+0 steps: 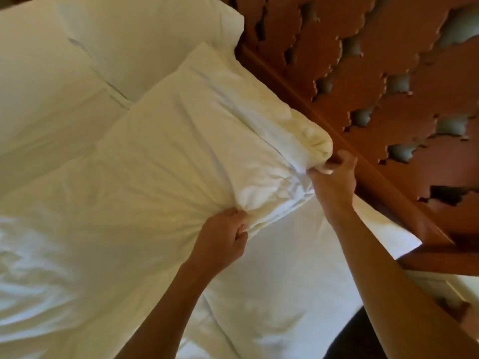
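A white pillow in a white pillowcase [197, 141] lies on the bed beside the wooden headboard. My left hand [223, 237] grips a bunch of the pillowcase cloth at the pillow's near edge, and folds radiate from the grip. My right hand [334, 182] pinches the pillowcase at the pillow's right corner, close to the headboard rail. The pillow's open end shows a yellowish inner pillow [313, 141] just above my right hand.
A second white pillow [134, 40] lies at the upper left against the headboard. A carved brown headboard [363, 73] with cut-out holes runs along the right. A white sheet [285, 268] covers the mattress. A crumpled white duvet [31, 268] lies at the lower left.
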Motion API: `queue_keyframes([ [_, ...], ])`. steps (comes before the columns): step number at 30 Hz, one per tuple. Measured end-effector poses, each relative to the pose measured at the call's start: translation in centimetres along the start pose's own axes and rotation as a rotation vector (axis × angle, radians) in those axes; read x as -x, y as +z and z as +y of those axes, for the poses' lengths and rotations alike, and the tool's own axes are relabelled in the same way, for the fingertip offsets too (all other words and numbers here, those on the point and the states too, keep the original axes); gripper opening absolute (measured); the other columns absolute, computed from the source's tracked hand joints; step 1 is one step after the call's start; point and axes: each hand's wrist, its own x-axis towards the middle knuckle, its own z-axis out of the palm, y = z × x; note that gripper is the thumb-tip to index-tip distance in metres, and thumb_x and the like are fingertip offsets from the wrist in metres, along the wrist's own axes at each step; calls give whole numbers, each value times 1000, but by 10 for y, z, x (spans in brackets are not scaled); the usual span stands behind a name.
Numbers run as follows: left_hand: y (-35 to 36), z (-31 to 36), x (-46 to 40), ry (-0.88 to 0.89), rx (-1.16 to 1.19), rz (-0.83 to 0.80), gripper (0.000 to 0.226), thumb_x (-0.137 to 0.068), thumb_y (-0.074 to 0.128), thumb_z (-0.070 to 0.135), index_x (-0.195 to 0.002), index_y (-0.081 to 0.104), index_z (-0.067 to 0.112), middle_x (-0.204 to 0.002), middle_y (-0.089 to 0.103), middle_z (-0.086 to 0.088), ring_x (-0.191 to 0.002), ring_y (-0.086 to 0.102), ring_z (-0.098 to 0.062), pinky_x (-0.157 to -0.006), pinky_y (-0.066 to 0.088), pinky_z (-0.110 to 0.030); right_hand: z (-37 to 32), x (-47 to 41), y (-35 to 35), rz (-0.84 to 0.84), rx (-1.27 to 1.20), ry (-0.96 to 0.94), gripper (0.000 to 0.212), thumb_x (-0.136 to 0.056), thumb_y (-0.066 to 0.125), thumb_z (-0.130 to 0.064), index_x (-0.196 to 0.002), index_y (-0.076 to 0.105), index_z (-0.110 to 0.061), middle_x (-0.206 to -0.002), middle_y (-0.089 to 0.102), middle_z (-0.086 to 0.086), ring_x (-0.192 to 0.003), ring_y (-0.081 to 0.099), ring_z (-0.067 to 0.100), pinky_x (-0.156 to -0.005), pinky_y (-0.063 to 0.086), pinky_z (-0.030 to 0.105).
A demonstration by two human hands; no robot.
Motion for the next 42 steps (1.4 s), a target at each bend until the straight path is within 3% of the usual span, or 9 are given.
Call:
queue_keyframes([
  [4, -4, 5, -6, -123, -23, -22, 19, -69, 50, 14, -69, 34, 25, -53, 28, 10, -53, 33, -15, -51, 35, -33, -45, -29, -11, -250, 488, -613, 73, -70, 84, -16, -135, 50, -20, -155, 30, 4, -144, 22, 29, -112, 23, 39],
  [7, -10, 11, -7, -129, 16, -5, 26, -67, 52, 11, -71, 34, 29, -49, 27, 8, -50, 30, -12, -50, 33, -29, -73, -38, -18, -541, 648, -849, 27, -73, 84, -18, -96, 70, -14, -112, 67, 2, -114, 58, 24, -94, 45, 36],
  [10, -20, 24, 1, -66, 153, 161, 26, -71, 47, 9, -69, 28, 28, -53, 25, 6, -49, 25, -12, -48, 21, -18, -102, -30, -53, -680, 6, -609, 24, -81, 74, -1, -86, 73, -24, -81, 73, -12, -86, 69, 4, -77, 53, 22],
  [13, -21, 32, 7, 37, 162, 229, 19, -72, 45, 8, -63, 31, 17, -53, 24, 1, -50, 22, -13, -48, 19, -18, -65, -39, -75, -559, -533, -240, 38, -73, 66, 12, -80, 77, -23, -93, 75, 0, -99, 69, 25, -90, 55, 44],
  [18, 2, 22, 10, 51, 28, -108, 32, -73, 47, 11, -72, 22, 31, -52, 18, 8, -49, 22, -16, -48, 21, -24, 18, -31, -56, -486, 201, -47, 34, -81, 64, -1, -104, 63, -26, -101, 61, -9, -98, 59, 14, -88, 48, 29],
  [22, 4, 25, 7, 50, 35, -51, 24, -74, 43, 17, -71, 22, 28, -52, 20, 9, -45, 20, -14, -44, 21, -24, -11, -37, -61, -356, 66, -131, 18, -70, 61, -12, -86, 67, -4, -82, 57, -3, -75, 54, 14, -66, 41, 29],
  [26, 10, 31, 22, 92, -36, -53, 22, -76, 44, 15, -71, 25, 26, -55, 21, 10, -49, 20, -13, -41, 30, -32, 22, -55, -64, -157, 383, 30, 26, -92, 53, -7, -112, 65, 3, -107, 66, 15, -101, 63, 32, -74, 49, 30],
  [33, -17, 65, 35, -170, 1, -144, 26, -83, 56, 49, -84, 55, 23, -68, 65, 10, -59, 59, -10, -59, 51, -29, 50, -7, -88, -34, 196, 29, 29, -93, 56, -19, -121, 58, -10, -121, 61, 13, -110, 58, 32, -93, 51, 41],
  [42, -98, 140, 73, -201, -129, -172, 9, -91, 57, 23, -99, 60, 19, -80, 72, 1, -73, 68, -22, -63, 40, -22, 5, 123, -132, -189, 74, 29, 33, -94, 55, -17, -126, 53, -10, -128, 58, 9, -117, 55, 26, -95, 49, 38],
])
